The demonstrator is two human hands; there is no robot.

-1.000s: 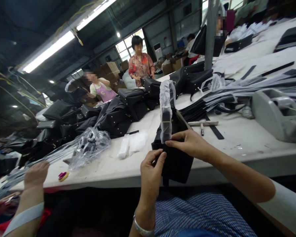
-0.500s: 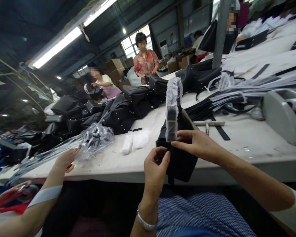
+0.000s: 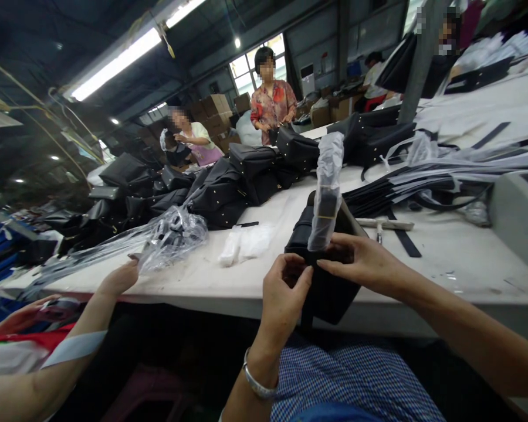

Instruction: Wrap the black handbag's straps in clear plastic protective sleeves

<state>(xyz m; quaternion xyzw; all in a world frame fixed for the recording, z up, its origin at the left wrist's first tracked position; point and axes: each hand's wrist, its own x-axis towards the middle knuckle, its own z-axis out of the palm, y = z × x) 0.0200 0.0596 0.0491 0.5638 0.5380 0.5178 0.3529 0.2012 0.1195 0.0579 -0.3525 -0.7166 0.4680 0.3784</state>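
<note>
A black handbag (image 3: 334,296) stands at the table's front edge, close to my body. Its upright handle (image 3: 328,193) is wrapped in whitish plastic, with a band around it. My left hand (image 3: 286,293), with a bracelet at the wrist, has thumb and fingers curled together at the bag's near upper edge. From the right, my right hand (image 3: 363,264) holds the same edge beside the handle's base, its thumb in front and its fingers partly behind the bag. Whatever lies between the fingertips is too small to make out.
Behind lies a row of black bags (image 3: 220,196). A plastic-wrapped bundle (image 3: 176,234) and white packets (image 3: 246,243) sit to the left; a hammer (image 3: 382,224), straps (image 3: 387,187) and a grey dispenser (image 3: 519,217) to the right. A co-worker's arm (image 3: 88,328) reaches in at left.
My right thumb has come down off the handle's base to the bag's edge, nearer my left fingertips. The view has shifted slightly. The co-worker's hand at left stays near the plastic bundle.
</note>
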